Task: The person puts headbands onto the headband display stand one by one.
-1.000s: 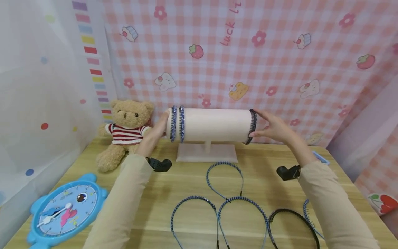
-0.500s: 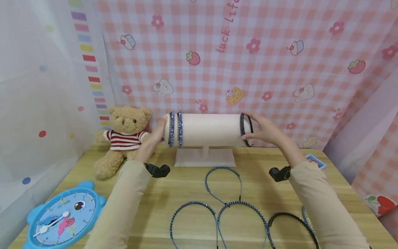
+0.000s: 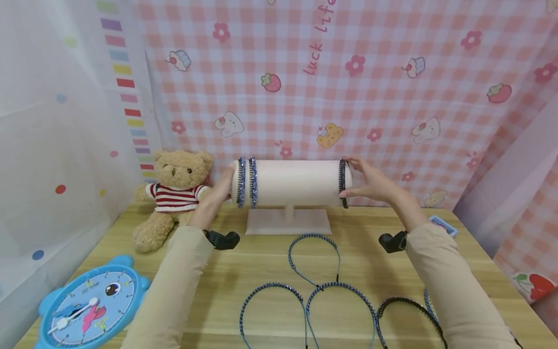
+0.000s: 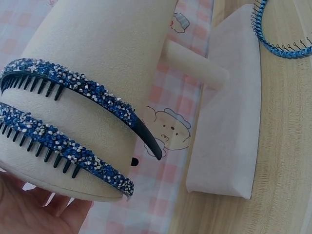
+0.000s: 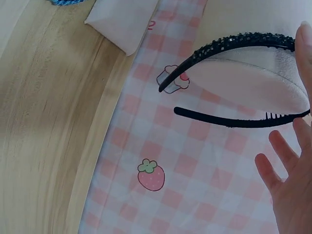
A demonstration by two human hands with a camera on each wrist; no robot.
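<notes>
A cream padded roll (image 3: 296, 183) lies level on a T-shaped stand with a flat base (image 3: 266, 224). Two headbands with blue and silver stones, the inner one (image 4: 87, 87) and the outer one (image 4: 58, 141), straddle its left end, comb teeth inward. My left hand (image 3: 223, 182) rests against that end; its fingertips are hidden behind the roll. At the opposite end my right hand (image 3: 370, 182) holds a black sparkly headband (image 5: 243, 40), thumb in front and fingers at the top. Its two tips point down past the roll, and the right wrist view shows them apart.
Blue toothed headbands, one near the stand (image 3: 311, 235) and others (image 3: 272, 285) in front, lie on the wooden table (image 3: 222, 286) beside a black one (image 3: 405, 300). A teddy bear (image 3: 178, 174) sits left, behind a blue toy clock (image 3: 93, 300). A small blue-framed item (image 3: 444, 225) lies right.
The black headband has moved left onto the roll's right end. Its rear arm, which stuck out past the end half a second ago, now lines up with the front. My left hand stays put.
</notes>
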